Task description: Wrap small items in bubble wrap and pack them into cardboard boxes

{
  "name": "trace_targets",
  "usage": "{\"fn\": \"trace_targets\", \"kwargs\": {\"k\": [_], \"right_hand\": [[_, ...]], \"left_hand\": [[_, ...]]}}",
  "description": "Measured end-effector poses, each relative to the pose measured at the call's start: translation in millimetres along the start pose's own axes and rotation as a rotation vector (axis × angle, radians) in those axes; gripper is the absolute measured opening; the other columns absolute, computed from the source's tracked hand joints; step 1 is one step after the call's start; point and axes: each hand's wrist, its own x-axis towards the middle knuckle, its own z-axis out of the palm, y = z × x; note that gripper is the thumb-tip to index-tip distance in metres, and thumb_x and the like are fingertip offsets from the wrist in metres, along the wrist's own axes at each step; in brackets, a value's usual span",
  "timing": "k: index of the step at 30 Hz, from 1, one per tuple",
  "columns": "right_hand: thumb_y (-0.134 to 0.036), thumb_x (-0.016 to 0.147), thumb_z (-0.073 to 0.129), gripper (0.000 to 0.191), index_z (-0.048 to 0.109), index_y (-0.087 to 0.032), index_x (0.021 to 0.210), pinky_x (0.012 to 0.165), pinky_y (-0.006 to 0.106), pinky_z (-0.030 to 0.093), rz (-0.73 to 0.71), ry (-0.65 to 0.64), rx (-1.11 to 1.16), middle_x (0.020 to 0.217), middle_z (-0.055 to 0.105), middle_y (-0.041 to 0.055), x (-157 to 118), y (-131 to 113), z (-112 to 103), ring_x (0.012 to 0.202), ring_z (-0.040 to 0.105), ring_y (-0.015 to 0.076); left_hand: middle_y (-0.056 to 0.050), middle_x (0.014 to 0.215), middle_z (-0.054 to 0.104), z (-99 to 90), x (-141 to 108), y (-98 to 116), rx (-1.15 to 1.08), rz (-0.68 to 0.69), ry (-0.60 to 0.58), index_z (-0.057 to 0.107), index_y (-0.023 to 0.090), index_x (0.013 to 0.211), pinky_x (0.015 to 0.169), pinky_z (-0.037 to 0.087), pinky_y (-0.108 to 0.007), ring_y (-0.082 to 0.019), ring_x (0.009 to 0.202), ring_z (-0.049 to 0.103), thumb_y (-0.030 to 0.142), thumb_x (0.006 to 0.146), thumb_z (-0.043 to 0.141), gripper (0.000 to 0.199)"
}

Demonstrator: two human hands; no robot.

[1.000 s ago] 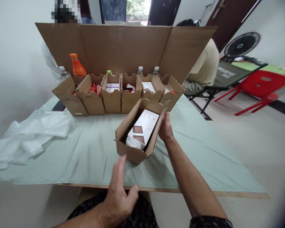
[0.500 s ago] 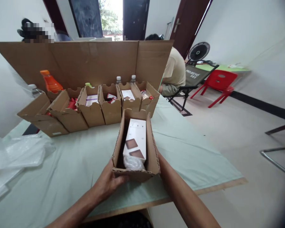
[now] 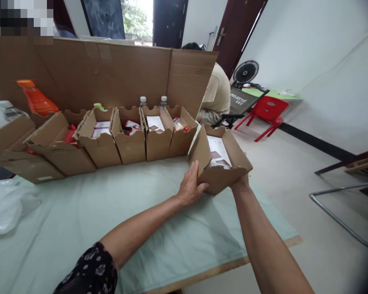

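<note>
A cardboard bin point(image 3: 222, 177) is held up over the right part of the cloth-covered table, tilted, with a white box point(image 3: 218, 150) inside. My left hand point(image 3: 191, 185) grips its left side, thumb along the front. At its right side and underneath is my right hand point(image 3: 241, 182), its fingers mostly hidden by the cardboard. Just left of the held bin, a row of similar bins point(image 3: 159, 146) stands on the table. They contain red packets point(image 3: 70, 134), a white and purple box point(image 3: 101, 128) and another white box point(image 3: 155, 123).
A tall cardboard panel point(image 3: 110, 69) stands behind the row, with an orange bottle point(image 3: 38, 99) and clear bottles before it. Clear plastic point(image 3: 9, 208) lies at left. A seated person point(image 3: 219, 90), red chair point(image 3: 268, 110) and fan point(image 3: 246, 72) are beyond the table.
Both hands have carried the bin away from my body and to the right, to beside the row's right end. It is now turned and tilted. The view has shifted right.
</note>
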Motion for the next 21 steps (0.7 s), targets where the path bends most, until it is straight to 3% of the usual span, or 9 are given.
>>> {"fn": "trace_targets", "kwargs": {"k": [3,6,9,11,15,21], "right_hand": [[-0.081,0.096,0.023,0.078,0.066,-0.027,0.131,0.104,0.054,0.054,0.073,0.043,0.218,0.137,0.069,0.0103,-19,7,-17,0.127,0.065,0.0334],[-0.076,0.089,0.053,0.064,0.063,-0.030,0.133,0.114,0.052,0.046,0.099,0.059,0.222,0.145,0.065,0.0066,-47,21,-23,0.136,0.058,0.0313],[-0.060,0.067,0.085,0.072,0.065,-0.029,0.128,0.116,0.050,0.042,0.200,0.004,0.128,0.139,0.069,0.0071,-53,34,-25,0.134,0.058,0.0318],[-0.054,0.057,0.092,0.074,0.068,-0.028,0.122,0.116,0.049,0.042,0.284,-0.071,0.134,0.133,0.072,0.0074,-39,42,-30,0.131,0.059,0.0323],[-0.051,0.056,0.090,0.058,0.073,-0.027,0.106,0.109,0.048,0.046,0.362,-0.200,0.155,0.123,0.076,0.0061,6,56,-43,0.121,0.064,0.0309],[-0.042,0.058,0.084,0.047,0.073,-0.031,0.102,0.093,0.043,0.052,0.362,-0.219,0.148,0.119,0.077,0.0004,69,75,-33,0.110,0.066,0.0262]], "left_hand": [[-0.018,0.172,0.027,8.0,14,-14,-0.026,-0.005,0.034,0.024,0.014,0.164,0.133,0.017,-0.052,-0.033,0.161,0.021,0.027,0.081,0.067,0.094],[-0.020,0.169,0.033,9.7,2,-28,0.007,-0.015,0.020,0.028,0.011,0.163,0.132,0.021,-0.051,-0.034,0.160,0.026,0.026,0.082,0.063,0.090],[-0.020,0.166,0.039,11.0,-20,-40,0.050,-0.025,0.006,0.033,0.010,0.160,0.132,0.025,-0.051,-0.035,0.156,0.035,0.025,0.079,0.063,0.088],[-0.019,0.164,0.044,12.4,-33,-44,0.040,-0.032,0.025,0.035,0.013,0.160,0.131,0.029,-0.050,-0.034,0.153,0.040,0.024,0.079,0.062,0.086],[-0.022,0.158,0.050,14.8,-40,-45,0.018,-0.068,0.047,0.036,0.010,0.159,0.125,0.038,-0.049,-0.034,0.146,0.050,0.022,0.082,0.058,0.081],[-0.023,0.151,0.057,15.7,-37,-41,0.060,-0.061,0.048,0.040,0.007,0.155,0.122,0.043,-0.048,-0.032,0.140,0.056,0.018,0.080,0.055,0.077]]}}
